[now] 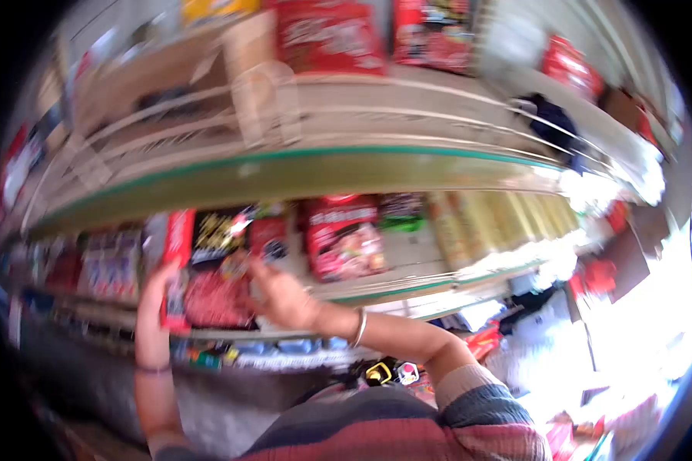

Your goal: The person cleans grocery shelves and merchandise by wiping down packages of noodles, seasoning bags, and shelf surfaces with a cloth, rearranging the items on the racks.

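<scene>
A red-and-black food packet with gold lettering and a food picture stands upright on the middle shelf, between my hands. My left hand is closed on its red left edge. My right hand, a white bangle on its wrist, is at the packet's right side with fingers stretched out and apart; blur hides whether they touch it. Another red packet with a food picture stands just to the right. A smaller dark red packet shows behind my right fingertips.
Yellow packets stand in a row along the shelf's right. The upper shelf has a wire rail and carries a cardboard box and red bags. Blue-and-white packs sit on a lower level. Clutter and bright light fill the right side.
</scene>
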